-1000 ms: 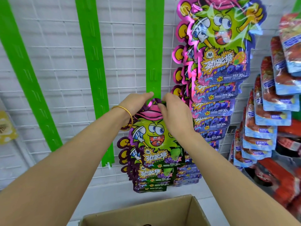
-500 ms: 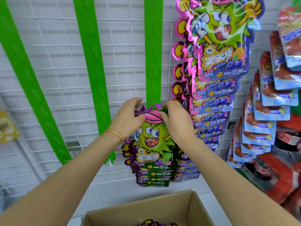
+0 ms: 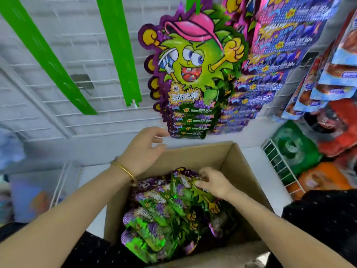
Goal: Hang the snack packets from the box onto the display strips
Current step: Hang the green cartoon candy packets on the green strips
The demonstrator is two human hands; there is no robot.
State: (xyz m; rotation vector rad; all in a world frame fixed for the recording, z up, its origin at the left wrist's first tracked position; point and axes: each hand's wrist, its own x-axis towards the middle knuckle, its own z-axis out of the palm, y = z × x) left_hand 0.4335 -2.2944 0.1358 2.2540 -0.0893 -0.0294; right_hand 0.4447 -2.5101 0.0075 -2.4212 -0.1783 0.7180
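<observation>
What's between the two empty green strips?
Only white wire grid and one grey metal bracket on it, per the head view.

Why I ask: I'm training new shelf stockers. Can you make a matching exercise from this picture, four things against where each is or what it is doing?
Things
1. left hand
2. right hand
3. cardboard box
4. hanging packets

Places or states
A. on a green strip, overlapping downward
B. open above the box's far edge, holding nothing
C. down inside the box, fingers on a packet
D. below the display, holding a pile of packets

Pairs: 1-B, 2-C, 3-D, 4-A
</observation>
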